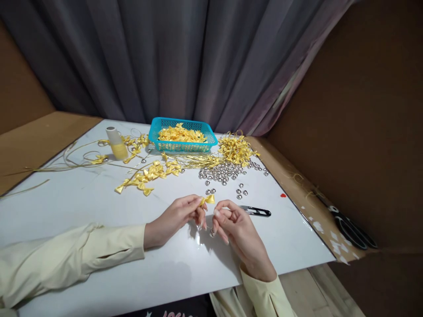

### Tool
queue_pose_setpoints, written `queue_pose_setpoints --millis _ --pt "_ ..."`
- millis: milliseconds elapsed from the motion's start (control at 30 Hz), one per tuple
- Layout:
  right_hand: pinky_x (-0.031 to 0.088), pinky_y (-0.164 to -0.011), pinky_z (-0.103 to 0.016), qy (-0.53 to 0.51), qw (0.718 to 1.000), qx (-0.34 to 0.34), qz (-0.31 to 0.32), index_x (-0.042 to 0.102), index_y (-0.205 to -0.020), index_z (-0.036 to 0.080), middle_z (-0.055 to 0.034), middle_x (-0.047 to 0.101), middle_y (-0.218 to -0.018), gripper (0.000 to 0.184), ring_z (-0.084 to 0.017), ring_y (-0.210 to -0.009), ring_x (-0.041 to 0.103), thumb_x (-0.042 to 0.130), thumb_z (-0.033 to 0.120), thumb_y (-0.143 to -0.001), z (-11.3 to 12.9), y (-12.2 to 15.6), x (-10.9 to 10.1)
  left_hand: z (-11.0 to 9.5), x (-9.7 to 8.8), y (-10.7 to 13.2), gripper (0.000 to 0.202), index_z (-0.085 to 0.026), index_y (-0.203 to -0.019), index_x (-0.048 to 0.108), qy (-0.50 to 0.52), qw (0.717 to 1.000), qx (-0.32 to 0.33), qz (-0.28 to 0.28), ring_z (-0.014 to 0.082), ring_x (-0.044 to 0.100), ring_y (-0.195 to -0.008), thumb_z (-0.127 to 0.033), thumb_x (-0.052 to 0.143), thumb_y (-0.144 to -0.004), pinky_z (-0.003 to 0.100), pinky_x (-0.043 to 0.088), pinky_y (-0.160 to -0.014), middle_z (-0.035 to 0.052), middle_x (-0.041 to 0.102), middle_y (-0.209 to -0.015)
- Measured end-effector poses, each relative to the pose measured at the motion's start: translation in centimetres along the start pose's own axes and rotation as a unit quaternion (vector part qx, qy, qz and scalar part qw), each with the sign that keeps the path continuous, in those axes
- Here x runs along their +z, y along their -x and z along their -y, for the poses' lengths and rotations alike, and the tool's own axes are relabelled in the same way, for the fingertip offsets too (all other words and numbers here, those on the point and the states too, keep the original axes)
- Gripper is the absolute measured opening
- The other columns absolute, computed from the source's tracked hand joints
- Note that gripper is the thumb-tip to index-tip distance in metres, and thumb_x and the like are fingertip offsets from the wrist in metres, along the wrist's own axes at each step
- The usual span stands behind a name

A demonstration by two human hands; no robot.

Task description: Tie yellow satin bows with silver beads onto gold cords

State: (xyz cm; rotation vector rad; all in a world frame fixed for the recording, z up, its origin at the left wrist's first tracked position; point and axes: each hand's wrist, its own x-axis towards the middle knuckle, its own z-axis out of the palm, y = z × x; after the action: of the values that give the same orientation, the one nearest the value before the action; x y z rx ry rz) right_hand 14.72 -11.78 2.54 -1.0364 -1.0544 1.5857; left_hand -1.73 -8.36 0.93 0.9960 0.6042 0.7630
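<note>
A small yellow satin ribbon bow [209, 199] is pinched between the thumb and fingers of my left hand [185, 215], above the front middle of the white table. Just right of it, my right hand [234, 221] is closed in a pinch, thumb tip against the fingers; whatever sits between the tips is too small to make out. A silver bead [212, 233] shows right by the lower fingers of my right hand; I cannot tell whether it touches them. Beyond my right hand lies a pair of black thread snips [257, 211], its blade end partly hidden behind the hand.
A turquoise basket [183, 145] of yellow bows stands at the back. Around it are loose bows [153, 172], a bow pile with gold cords [236, 149], silver beads [223, 171] and a bottle [117, 144] of yellow liquid. Black scissors [350, 229] lie off the table's right edge.
</note>
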Motion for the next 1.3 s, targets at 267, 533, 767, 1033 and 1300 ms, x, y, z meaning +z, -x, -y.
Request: queue_pose_setpoints --millis 267,533,767,1033,1300 --pt "0.039 -0.051 -0.019 0.001 1.000 -0.021 -0.009 0.058 -0.071 0.016 0.0013 0.066 -0.062 0.020 -0.004 -0.041 0.047 0.072 0.030 -0.074 -0.4 0.0 0.0 0.5 -0.5 -0.2 0.025 -0.014 -0.077 0.053 0.053 0.999 -0.002 -0.006 0.0126 0.057 -0.066 -0.033 0.048 -0.093 0.025 0.042 -0.071 0.0010 0.059 -0.064" --pt "0.050 -0.070 -0.025 0.077 0.994 -0.065 0.031 0.069 -0.088 0.021 -0.0023 0.072 -0.084 0.009 -0.012 -0.067 0.065 0.066 0.023 -0.080 0.0 0.9 -0.1 0.6 -0.5 -0.3 0.026 -0.013 -0.078 0.055 0.050 0.998 0.002 -0.026 0.0121 0.055 -0.066 -0.035 0.050 -0.091 0.025 0.043 -0.070 -0.0001 0.056 -0.065" --pt "0.049 -0.066 -0.026 0.036 0.998 -0.046 0.020 0.054 -0.102 0.024 0.0015 0.072 -0.071 0.025 -0.012 -0.058 0.065 0.067 0.024 -0.080 -0.3 1.0 0.7 0.3 -0.3 -0.1 0.029 -0.015 -0.079 0.056 -0.055 0.997 0.018 -0.043 0.0139 0.055 -0.066 -0.040 0.048 -0.090 0.028 0.042 -0.067 0.0013 0.058 -0.069" --pt "0.049 -0.064 -0.025 0.090 0.994 -0.052 -0.047 0.069 -0.075 0.017 -0.0018 0.069 -0.066 0.014 -0.013 -0.060 0.062 0.072 0.030 -0.074 -0.2 0.6 0.3 0.1 -0.2 0.0 0.031 -0.016 -0.075 0.055 -0.162 0.982 0.077 -0.057 0.0148 0.053 -0.070 -0.040 0.043 -0.091 0.028 0.040 -0.072 0.0008 0.057 -0.069" --pt "0.050 -0.059 -0.026 0.160 0.979 -0.073 -0.099 0.071 -0.076 0.020 -0.0005 0.068 -0.061 0.012 -0.014 -0.053 0.062 0.067 0.031 -0.078 -0.1 1.0 1.3 0.0 0.1 0.4 0.030 -0.017 -0.074 0.054 -0.199 0.972 0.103 -0.074 0.0155 0.054 -0.072 -0.039 0.042 -0.091 0.027 0.041 -0.073 0.0002 0.056 -0.068"
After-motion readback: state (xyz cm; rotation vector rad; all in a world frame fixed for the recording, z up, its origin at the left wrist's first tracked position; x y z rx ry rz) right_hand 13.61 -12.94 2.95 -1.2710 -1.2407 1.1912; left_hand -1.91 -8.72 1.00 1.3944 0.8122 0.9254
